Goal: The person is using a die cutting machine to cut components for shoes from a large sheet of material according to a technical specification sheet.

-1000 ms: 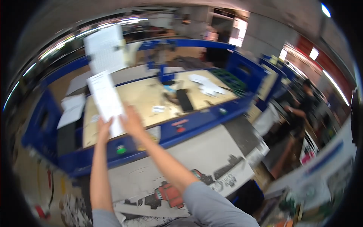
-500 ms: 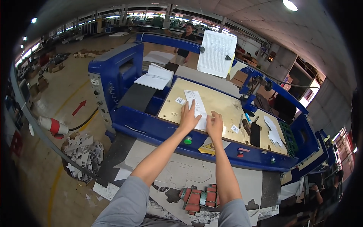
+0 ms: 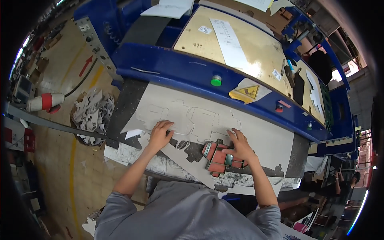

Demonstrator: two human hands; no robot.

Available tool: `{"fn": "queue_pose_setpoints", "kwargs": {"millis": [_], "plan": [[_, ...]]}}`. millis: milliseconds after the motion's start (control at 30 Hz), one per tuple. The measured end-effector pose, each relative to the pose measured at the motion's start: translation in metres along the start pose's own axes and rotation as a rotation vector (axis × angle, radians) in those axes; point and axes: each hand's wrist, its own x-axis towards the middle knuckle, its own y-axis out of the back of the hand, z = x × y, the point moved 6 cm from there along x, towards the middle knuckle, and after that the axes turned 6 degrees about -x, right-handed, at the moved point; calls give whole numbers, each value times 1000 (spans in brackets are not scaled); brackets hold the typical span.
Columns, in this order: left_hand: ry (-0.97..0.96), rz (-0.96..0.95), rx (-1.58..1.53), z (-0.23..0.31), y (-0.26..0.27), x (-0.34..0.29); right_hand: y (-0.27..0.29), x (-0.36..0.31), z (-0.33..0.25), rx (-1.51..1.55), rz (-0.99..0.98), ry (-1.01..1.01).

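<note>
A large grey cardboard sheet [image 3: 264, 132] with thin cut outlines lies on the black bed of a blue press. My left hand [image 3: 161, 137] rests at the sheet's near left part, beside a cut outline, with its fingers loosely stretched and nothing seen in them. On the right, my right hand [image 3: 241, 146] is spread over the sheet's near edge, its thumb next to a red cutting die [image 3: 219, 158] with dark edges and a teal part. The hand partly covers the die, and I cannot tell whether it touches it. Dark cut-out gaps show around the die.
Above the bed, the press's blue beam carries a green button [image 3: 216, 81], a red button [image 3: 279, 108] and a yellow warning label [image 3: 249, 93]. A paper strip [image 3: 229, 42], pens and a black phone-like object [image 3: 298, 89] lie on its tan top. A scrap bin [image 3: 93, 116] stands left.
Both hands have left the paper strip on the press top and come down to the cardboard sheet. The view has tilted downward. The paper strip stays on the tan board.
</note>
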Motion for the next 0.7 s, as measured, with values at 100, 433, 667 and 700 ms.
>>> {"fn": "queue_pose_setpoints", "kwargs": {"millis": [100,433,667,700], "plan": [[-5,-10,142,7,-8,-8,-17,-2,-11,-205,-99,145],[779,263,465,-107,52,47,-104,-46,2,-232,-100,-5],[959,51,258,-144,50,38,-100,-52,-7,-314,-304,17],[961,61,254,-149,54,38,-98,-49,-8,-320,-300,25]]}}
